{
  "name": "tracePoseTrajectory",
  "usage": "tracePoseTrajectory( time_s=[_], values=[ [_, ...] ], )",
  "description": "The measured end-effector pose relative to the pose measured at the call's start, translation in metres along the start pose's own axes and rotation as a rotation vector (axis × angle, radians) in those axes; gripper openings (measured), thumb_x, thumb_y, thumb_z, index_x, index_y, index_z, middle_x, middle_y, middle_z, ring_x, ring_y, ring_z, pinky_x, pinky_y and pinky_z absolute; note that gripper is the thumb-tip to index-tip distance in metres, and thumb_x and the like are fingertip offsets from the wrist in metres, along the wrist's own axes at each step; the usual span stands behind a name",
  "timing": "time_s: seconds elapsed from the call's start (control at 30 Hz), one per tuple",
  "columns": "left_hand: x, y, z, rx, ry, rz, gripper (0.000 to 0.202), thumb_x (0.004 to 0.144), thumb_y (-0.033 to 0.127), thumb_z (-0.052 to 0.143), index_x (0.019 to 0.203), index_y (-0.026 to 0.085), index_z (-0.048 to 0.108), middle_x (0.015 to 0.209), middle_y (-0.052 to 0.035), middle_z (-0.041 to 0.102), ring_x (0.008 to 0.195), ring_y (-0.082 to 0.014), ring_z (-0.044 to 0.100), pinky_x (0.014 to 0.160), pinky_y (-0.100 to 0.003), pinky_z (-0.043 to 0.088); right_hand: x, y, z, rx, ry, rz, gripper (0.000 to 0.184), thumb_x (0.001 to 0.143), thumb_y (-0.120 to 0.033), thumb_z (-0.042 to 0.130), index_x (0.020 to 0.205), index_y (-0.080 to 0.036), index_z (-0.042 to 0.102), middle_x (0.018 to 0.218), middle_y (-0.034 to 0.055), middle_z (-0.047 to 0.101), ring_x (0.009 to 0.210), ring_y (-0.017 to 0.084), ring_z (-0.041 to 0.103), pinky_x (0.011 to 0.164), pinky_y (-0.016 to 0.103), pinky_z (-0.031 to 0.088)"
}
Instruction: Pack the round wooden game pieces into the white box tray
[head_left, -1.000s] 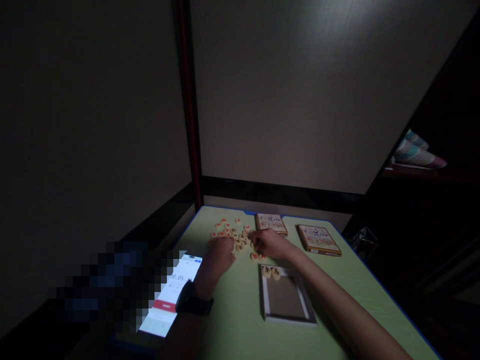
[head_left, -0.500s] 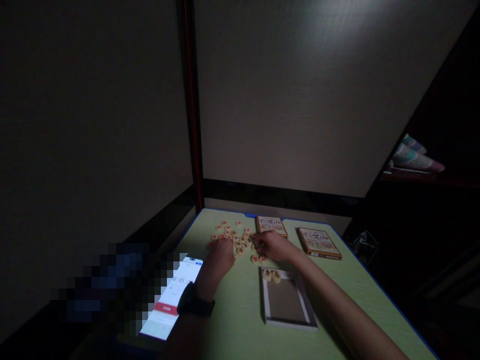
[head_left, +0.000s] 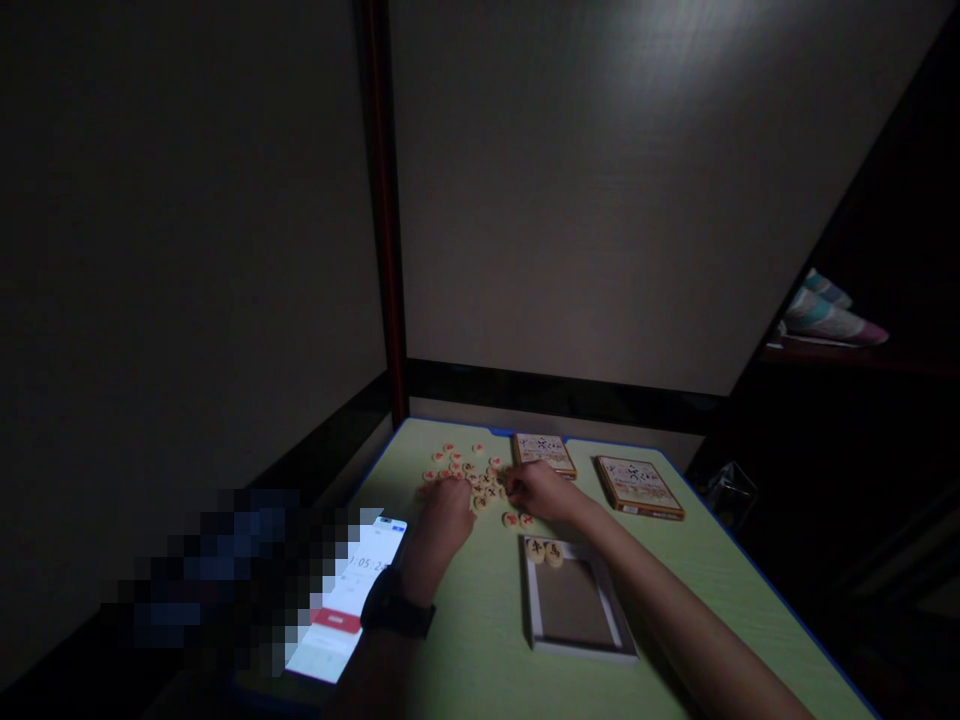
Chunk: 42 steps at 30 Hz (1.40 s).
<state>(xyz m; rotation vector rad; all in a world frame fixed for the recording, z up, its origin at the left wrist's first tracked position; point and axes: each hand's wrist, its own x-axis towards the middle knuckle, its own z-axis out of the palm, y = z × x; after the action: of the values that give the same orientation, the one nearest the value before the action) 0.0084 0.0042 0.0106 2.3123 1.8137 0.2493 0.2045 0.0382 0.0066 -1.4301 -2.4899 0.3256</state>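
Observation:
Round Chinese chess pieces [head_left: 480, 488], some with red and some with black characters, lie in a loose cluster on the green table. My left hand [head_left: 450, 502] is over the near left side of the cluster with its fingers curled; its fingertips and anything in them are hidden. At the right side of the pieces, my right hand [head_left: 535, 487] has its fingers drawn together in a pinch; what is between them is too small and dark to make out. Nearer to me lies a shallow open box [head_left: 529, 620], holding two black-marked pieces [head_left: 544, 551] side by side in its far left corner.
Two flat printed boxes lie on the green table [head_left: 480, 620]: one box [head_left: 546, 452] behind my right hand, another box [head_left: 640, 485] farther right. A lit phone [head_left: 341, 620] with a timer is beside my left wrist. Walls [head_left: 555, 250] rise behind and left.
My left hand and wrist have shifted slightly to the right over the pieces. My right hand stays nearly in place. The box with its two pieces looks the same.

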Motion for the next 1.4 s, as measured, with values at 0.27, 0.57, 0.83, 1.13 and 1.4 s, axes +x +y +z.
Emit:
tracePoseTrajectory(
  time_s=[0.27, 0.57, 0.83, 1.13, 1.4],
  values=[
    [-0.002, 0.003, -0.002, -0.009, 0.016, -0.019, 0.014, 0.085, 0.013, 0.058, 0.096, 0.015, 0.067, 0.106, -0.0112, 0.069, 0.102, -0.0203, 0.064, 0.086, -0.027, 0.045, 0.001, 0.000, 0.002, -0.018, 0.003, 0.010, 0.016, 0.070, -0.003, 0.057, 0.074, -0.015, 0.068, 0.072, 0.0029, 0.067, 0.070, 0.014, 0.057, 0.064, 0.021, 0.035],
    [0.002, 0.004, 0.007, -0.021, 0.023, 0.007, 0.018, 0.087, 0.024, 0.063, 0.101, 0.015, 0.068, 0.109, -0.0121, 0.068, 0.106, -0.0209, 0.062, 0.090, -0.027, 0.045, 0.003, 0.000, 0.006, -0.020, 0.010, 0.025, 0.015, 0.070, -0.005, 0.061, 0.078, -0.015, 0.070, 0.078, 0.0049, 0.070, 0.073, 0.016, 0.060, 0.064, 0.022, 0.035],
    [-0.001, 0.008, 0.004, -0.005, 0.029, 0.024, 0.018, 0.090, 0.022, 0.059, 0.103, 0.014, 0.068, 0.110, -0.0117, 0.069, 0.103, -0.0203, 0.064, 0.086, -0.026, 0.047, 0.003, -0.008, 0.004, -0.020, 0.012, 0.031, 0.002, 0.076, -0.014, 0.067, 0.075, -0.015, 0.068, 0.072, 0.0041, 0.069, 0.069, 0.015, 0.060, 0.061, 0.022, 0.033],
    [-0.001, 0.009, 0.005, 0.005, 0.040, 0.038, 0.019, 0.091, 0.022, 0.057, 0.105, 0.014, 0.067, 0.110, -0.0129, 0.069, 0.103, -0.0221, 0.065, 0.085, -0.028, 0.048, 0.003, -0.014, 0.004, -0.056, 0.037, 0.045, 0.003, 0.078, -0.017, 0.065, 0.077, -0.016, 0.067, 0.074, 0.0055, 0.070, 0.070, 0.016, 0.060, 0.061, 0.023, 0.032],
    [-0.001, 0.010, 0.004, -0.004, 0.033, 0.034, 0.020, 0.090, 0.021, 0.058, 0.107, 0.014, 0.067, 0.110, -0.0130, 0.069, 0.103, -0.0211, 0.065, 0.087, -0.027, 0.047, 0.004, -0.015, 0.005, -0.064, 0.021, 0.082, 0.007, 0.080, -0.015, 0.061, 0.080, -0.017, 0.067, 0.079, 0.0060, 0.071, 0.073, 0.017, 0.061, 0.063, 0.023, 0.034]
  ],
)
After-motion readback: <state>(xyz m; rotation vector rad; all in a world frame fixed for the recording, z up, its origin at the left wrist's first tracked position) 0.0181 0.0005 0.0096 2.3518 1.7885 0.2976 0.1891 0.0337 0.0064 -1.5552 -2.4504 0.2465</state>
